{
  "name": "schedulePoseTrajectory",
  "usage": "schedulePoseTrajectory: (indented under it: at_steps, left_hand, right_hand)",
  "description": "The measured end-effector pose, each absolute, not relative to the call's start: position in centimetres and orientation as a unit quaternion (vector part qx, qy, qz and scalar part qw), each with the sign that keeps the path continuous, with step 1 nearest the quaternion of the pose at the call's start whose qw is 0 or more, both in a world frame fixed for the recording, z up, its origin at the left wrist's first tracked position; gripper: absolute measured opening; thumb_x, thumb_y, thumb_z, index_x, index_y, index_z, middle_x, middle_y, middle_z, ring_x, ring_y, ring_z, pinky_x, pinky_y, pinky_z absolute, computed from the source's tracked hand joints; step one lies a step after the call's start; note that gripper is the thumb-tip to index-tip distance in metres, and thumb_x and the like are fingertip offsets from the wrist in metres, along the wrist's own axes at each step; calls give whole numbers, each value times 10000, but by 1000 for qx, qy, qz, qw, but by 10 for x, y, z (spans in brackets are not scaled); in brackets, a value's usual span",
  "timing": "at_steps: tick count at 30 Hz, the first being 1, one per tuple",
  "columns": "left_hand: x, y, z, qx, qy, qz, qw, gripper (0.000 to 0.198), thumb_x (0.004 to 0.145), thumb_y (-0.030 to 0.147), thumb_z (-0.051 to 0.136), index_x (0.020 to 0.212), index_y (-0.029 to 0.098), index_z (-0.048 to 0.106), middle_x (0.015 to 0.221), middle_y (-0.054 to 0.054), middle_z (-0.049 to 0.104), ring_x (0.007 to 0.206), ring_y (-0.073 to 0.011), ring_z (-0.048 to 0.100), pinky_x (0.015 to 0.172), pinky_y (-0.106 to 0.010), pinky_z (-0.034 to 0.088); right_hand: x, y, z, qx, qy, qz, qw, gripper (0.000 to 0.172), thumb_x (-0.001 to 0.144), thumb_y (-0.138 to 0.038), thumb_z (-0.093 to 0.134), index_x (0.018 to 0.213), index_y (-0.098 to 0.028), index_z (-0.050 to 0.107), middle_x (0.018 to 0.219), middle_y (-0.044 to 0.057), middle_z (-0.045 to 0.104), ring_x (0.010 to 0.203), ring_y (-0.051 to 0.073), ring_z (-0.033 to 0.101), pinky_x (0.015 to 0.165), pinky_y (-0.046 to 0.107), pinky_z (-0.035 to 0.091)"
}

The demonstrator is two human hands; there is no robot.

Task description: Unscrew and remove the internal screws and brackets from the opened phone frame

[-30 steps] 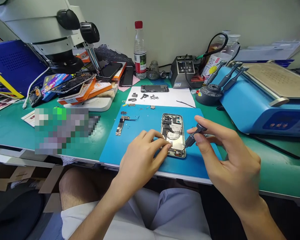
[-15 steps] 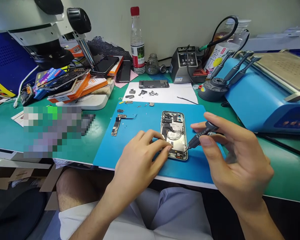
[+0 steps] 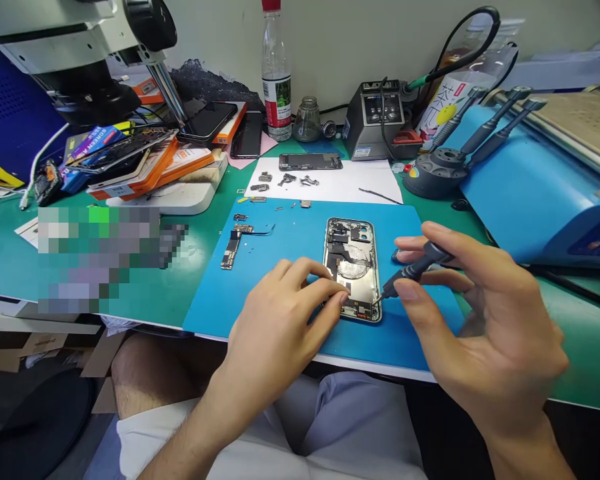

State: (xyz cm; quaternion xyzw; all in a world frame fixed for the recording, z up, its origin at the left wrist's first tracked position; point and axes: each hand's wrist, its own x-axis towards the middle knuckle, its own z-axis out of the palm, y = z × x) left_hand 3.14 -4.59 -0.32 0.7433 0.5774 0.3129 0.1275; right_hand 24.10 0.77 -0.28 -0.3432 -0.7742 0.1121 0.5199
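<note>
An opened smartphone housing (image 3: 364, 290) lies on the blue mat (image 3: 290, 257) with its inner parts showing. My left hand (image 3: 285, 317) holds its lower left edge, fingers bent, the thumb over the bottom corner. Between the thumb and fingers of my right hand (image 3: 490, 327) is a slim dark screwdriver (image 3: 410, 273), tilted down to the left. Its tip is at the housing's lower right corner; whether it sits in a screw is too small to tell. Left of the housing lies a logic board (image 3: 231, 250) with a thin cable.
Behind the mat, white paper (image 3: 340, 190) bears small metal parts and a phone battery (image 3: 310, 161). A screwdriver stand (image 3: 435, 177) and a blue machine (image 3: 540, 193) stand right. A microscope (image 3: 85, 73) overhangs the left, near stacked phones and boxes. A bottle (image 3: 277, 87) stands behind.
The view has shifted slightly. The screwdriver tip has moved a little right along the housing's bottom edge, with the handle leaning more. My left hand stays at the housing.
</note>
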Motion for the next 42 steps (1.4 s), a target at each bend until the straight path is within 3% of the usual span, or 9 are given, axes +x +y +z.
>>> schedulePoseTrajectory:
  at_steps: [4, 10, 16, 25, 36, 42]
  left_hand:
    - [31, -46, -3, 744, 578, 310, 129, 228, 1153, 296, 566, 1167, 267, 792, 1234, -40, 752, 1064, -244, 668, 890, -429, 544]
    - [31, -46, -3, 745, 577, 311, 122, 232, 1155, 295, 562, 1156, 263, 791, 1236, -40, 752, 1061, -243, 666, 880, -429, 545]
    - [31, -47, -3, 744, 575, 315, 127, 235, 1156, 295, 560, 1167, 263, 792, 1232, -36, 750, 1072, -241, 665, 894, -423, 545]
    - [31, -47, -2, 745, 575, 314, 125, 223, 1153, 281, 560, 1165, 266, 782, 1227, -41, 757, 1054, -242, 668, 880, -417, 539]
    - [33, -46, -2, 735, 581, 321, 137, 185, 1148, 226, 536, 1125, 245, 718, 1192, -19, 755, 1028, -228, 648, 885, -409, 511]
    - [32, -46, -2, 736, 582, 317, 138, 184, 1151, 230, 525, 1125, 252, 705, 1200, -31, 761, 1029, -236, 652, 882, -423, 522]
  right_hand:
    - [239, 8, -3, -345, -779, 100, 514, 727, 962, -132, 732, 1612, -414, 570, 1439, 35, 755, 1136, 294, 780, 792, 451, 685]
    - [236, 5, -4, -380, -762, 70, 519, 760, 931, -128, 801, 1612, -382, 580, 1250, 40, 818, 933, 224, 810, 814, 403, 699]
    - [234, 5, 0, -368, -708, 136, 587, 715, 918, -120, 794, 1579, -334, 621, 1121, 85, 757, 875, 241, 798, 609, 351, 704]
    - [234, 6, 1, -367, -746, 132, 540, 670, 938, -131, 754, 1581, -274, 629, 1048, 103, 784, 721, 205, 767, 510, 298, 655]
    - [237, 7, 4, -391, -740, 149, 527, 635, 942, -177, 742, 1564, -264, 650, 949, 93, 785, 678, 222, 758, 505, 318, 647]
    - [235, 7, 0, -424, -717, 138, 536, 644, 953, -204, 745, 1580, -295, 631, 1047, 110, 772, 761, 249, 773, 559, 358, 673]
